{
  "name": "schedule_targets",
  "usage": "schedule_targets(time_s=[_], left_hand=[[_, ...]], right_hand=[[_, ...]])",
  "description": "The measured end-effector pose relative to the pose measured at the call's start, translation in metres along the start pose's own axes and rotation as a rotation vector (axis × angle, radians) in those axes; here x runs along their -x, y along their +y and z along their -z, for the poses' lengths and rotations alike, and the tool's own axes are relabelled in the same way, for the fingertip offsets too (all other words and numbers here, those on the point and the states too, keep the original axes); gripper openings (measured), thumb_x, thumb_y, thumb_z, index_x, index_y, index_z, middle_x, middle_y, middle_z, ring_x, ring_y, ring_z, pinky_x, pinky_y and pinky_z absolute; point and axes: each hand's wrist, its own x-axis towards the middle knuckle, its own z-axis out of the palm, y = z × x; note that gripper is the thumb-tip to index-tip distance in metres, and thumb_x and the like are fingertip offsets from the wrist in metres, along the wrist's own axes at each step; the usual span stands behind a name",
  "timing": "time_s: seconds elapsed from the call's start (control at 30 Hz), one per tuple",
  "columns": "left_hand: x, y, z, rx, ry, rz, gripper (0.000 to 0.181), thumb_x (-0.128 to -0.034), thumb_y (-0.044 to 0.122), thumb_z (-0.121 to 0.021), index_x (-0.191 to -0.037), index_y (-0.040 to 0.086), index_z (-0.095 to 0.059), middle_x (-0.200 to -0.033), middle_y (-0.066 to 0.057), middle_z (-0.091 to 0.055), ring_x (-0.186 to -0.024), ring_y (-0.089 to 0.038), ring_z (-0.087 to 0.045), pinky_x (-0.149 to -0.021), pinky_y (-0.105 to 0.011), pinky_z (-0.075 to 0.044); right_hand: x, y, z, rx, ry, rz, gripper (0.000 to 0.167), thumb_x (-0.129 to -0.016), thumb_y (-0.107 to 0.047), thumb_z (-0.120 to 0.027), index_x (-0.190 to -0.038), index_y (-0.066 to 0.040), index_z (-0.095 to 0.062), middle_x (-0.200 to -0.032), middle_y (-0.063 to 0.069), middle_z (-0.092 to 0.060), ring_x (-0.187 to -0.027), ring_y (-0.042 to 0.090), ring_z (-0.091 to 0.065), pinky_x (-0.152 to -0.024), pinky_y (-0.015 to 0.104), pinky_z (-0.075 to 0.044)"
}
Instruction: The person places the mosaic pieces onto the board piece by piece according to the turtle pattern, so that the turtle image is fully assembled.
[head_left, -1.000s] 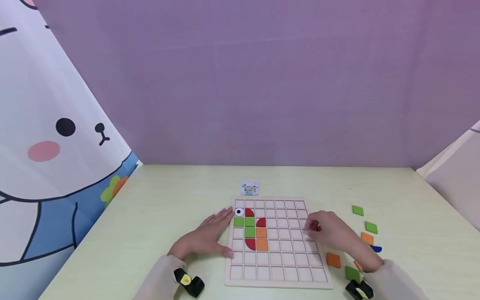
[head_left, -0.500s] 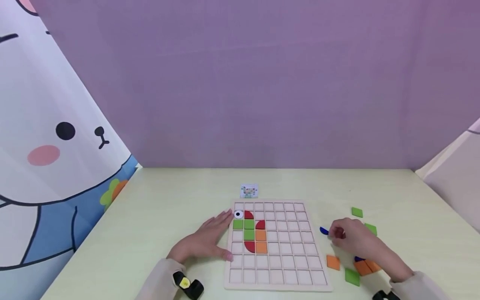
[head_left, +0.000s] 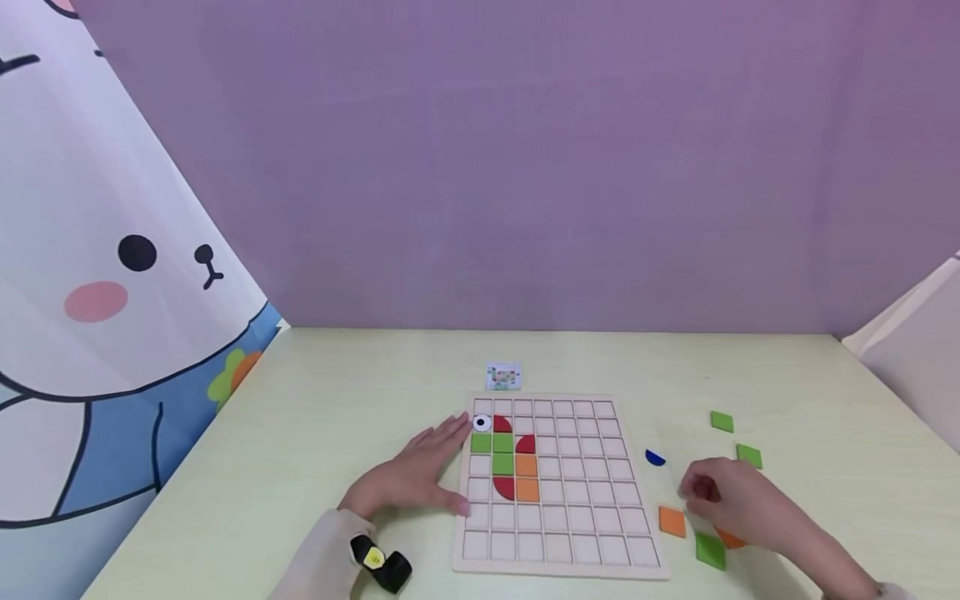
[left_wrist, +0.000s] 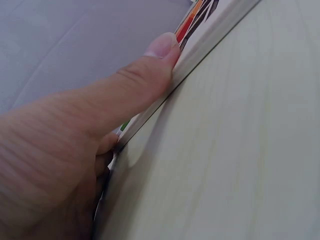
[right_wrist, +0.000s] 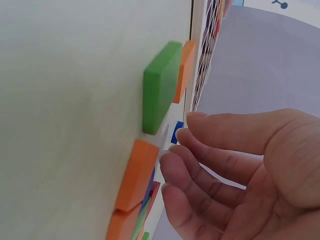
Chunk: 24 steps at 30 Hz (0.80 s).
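My left hand [head_left: 408, 479] rests at the left edge of a pale wooden grid board [head_left: 580, 518], its fingers spread; in the left wrist view the thumb [left_wrist: 145, 80] lies on the board's rim. Several tiles fill cells at the board's left: a white eye tile [head_left: 482, 423], green squares [head_left: 503, 464], orange squares [head_left: 527, 490] and red rounded pieces [head_left: 504, 488]. To the right of the board, my right hand [head_left: 738, 500] hovers over loose tiles with loosely curved fingers, nothing visible between them. A blue half-round tile [head_left: 655, 457] lies between this hand and the board.
Loose green tiles [head_left: 722, 421] lie behind the right hand. Near the board's right edge are an orange square [head_left: 672, 522] and a green one [head_left: 710, 551]. Behind the board lies a small printed card [head_left: 503, 376]. A purple cloth [head_left: 555, 167] hangs beyond the table.
My right hand went from the board's right edge out to the loose tiles, setting the blue half-round tile down on the table beside the board. The left hand has stayed in place.
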Motion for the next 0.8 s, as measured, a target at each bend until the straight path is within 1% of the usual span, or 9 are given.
schedule_targets(time_s=[0.2, 0.27, 0.37, 0.4, 0.5, 0.6, 0.63, 0.7, 0.8], left_hand=[[0.0, 0.0, 0.0, -0.008, -0.005, 0.004, 0.111, -0.0736, 0.058, -0.071, -0.154, 0.011, -0.011, -0.161, -0.005, -0.004, -0.149, -0.028, -0.002, -0.12, -0.052, -0.006], [0.0, 0.0, 0.0, -0.005, -0.005, 0.009, 0.11, -0.0736, 0.058, -0.071, -0.154, 0.011, -0.011, -0.162, -0.005, -0.004, -0.149, -0.027, -0.002, -0.12, -0.052, -0.006], [0.0, -0.001, -0.001, -0.004, -0.005, 0.016, 0.111, -0.0735, 0.058, -0.071, -0.154, 0.012, -0.011, -0.162, -0.004, -0.004, -0.149, -0.027, -0.001, -0.12, -0.052, -0.006], [-0.001, -0.001, -0.001, -0.005, -0.006, 0.017, 0.111, -0.0736, 0.058, -0.071, -0.154, 0.012, -0.011, -0.162, -0.004, -0.004, -0.149, -0.027, -0.001, -0.12, -0.052, -0.006], [-0.001, -0.001, -0.001, -0.008, -0.006, 0.017, 0.111, -0.0733, 0.058, -0.071, -0.154, 0.012, -0.011, -0.162, -0.004, -0.004, -0.149, -0.026, -0.001, -0.12, -0.051, -0.006], [-0.001, -0.001, -0.001, -0.012, -0.003, 0.011, 0.111, -0.0732, 0.058, -0.071, -0.154, 0.011, -0.011, -0.162, -0.005, -0.004, -0.149, -0.027, -0.001, -0.12, -0.052, -0.006], [-0.001, -0.001, 0.0, -0.012, -0.001, 0.01, 0.111, -0.073, 0.058, -0.071, -0.154, 0.011, -0.012, -0.162, -0.005, -0.004, -0.149, -0.027, -0.002, -0.12, -0.052, -0.006], [0.0, -0.001, 0.0, -0.013, -0.001, 0.009, 0.111, -0.0731, 0.058, -0.071, -0.154, 0.01, -0.012, -0.161, -0.006, -0.004, -0.149, -0.028, -0.002, -0.12, -0.052, -0.006], [0.0, 0.0, 0.001, -0.01, -0.002, 0.011, 0.111, -0.0729, 0.058, -0.072, -0.154, 0.01, -0.012, -0.161, -0.006, -0.004, -0.149, -0.028, -0.002, -0.12, -0.052, -0.006]], right_hand=[[0.012, 0.005, -0.003, -0.022, -0.041, 0.024, 0.015, -0.077, -0.013, -0.076, -0.086, -0.015, -0.064, -0.07, -0.005, -0.052, -0.063, 0.003, -0.042, -0.055, 0.019, -0.037], [0.015, 0.006, -0.004, -0.029, -0.051, 0.027, 0.019, -0.076, -0.016, -0.078, -0.088, -0.014, -0.064, -0.071, -0.005, -0.051, -0.064, 0.003, -0.041, -0.055, 0.019, -0.036], [0.019, 0.008, -0.006, -0.021, -0.047, 0.065, 0.027, -0.072, -0.02, -0.081, -0.091, -0.013, -0.063, -0.074, -0.005, -0.05, -0.067, 0.002, -0.041, -0.057, 0.019, -0.037], [0.021, 0.009, -0.006, -0.015, -0.048, 0.066, 0.03, -0.071, -0.021, -0.082, -0.093, -0.014, -0.063, -0.075, -0.005, -0.05, -0.068, 0.002, -0.041, -0.058, 0.019, -0.037], [0.025, 0.01, -0.007, 0.007, -0.056, 0.043, 0.037, -0.067, -0.023, -0.084, -0.096, -0.014, -0.062, -0.08, -0.006, -0.052, -0.073, 0.004, -0.044, -0.061, 0.018, -0.041], [0.025, 0.011, -0.008, 0.007, -0.079, -0.025, 0.043, -0.064, -0.021, -0.087, -0.099, -0.015, -0.062, -0.085, -0.006, -0.054, -0.08, 0.01, -0.047, -0.066, 0.018, -0.045], [0.025, 0.012, -0.008, 0.004, -0.084, -0.035, 0.045, -0.063, -0.02, -0.087, -0.1, -0.015, -0.062, -0.087, -0.005, -0.055, -0.082, 0.012, -0.048, -0.066, 0.018, -0.046], [0.026, 0.014, -0.009, 0.007, -0.087, -0.026, 0.048, -0.062, -0.02, -0.088, -0.101, -0.015, -0.062, -0.088, -0.005, -0.055, -0.083, 0.013, -0.048, -0.067, 0.019, -0.046], [0.028, 0.02, -0.01, 0.021, -0.079, 0.022, 0.048, -0.063, -0.022, -0.087, -0.103, -0.015, -0.061, -0.089, -0.006, -0.054, -0.081, 0.007, -0.046, -0.066, 0.017, -0.046]])
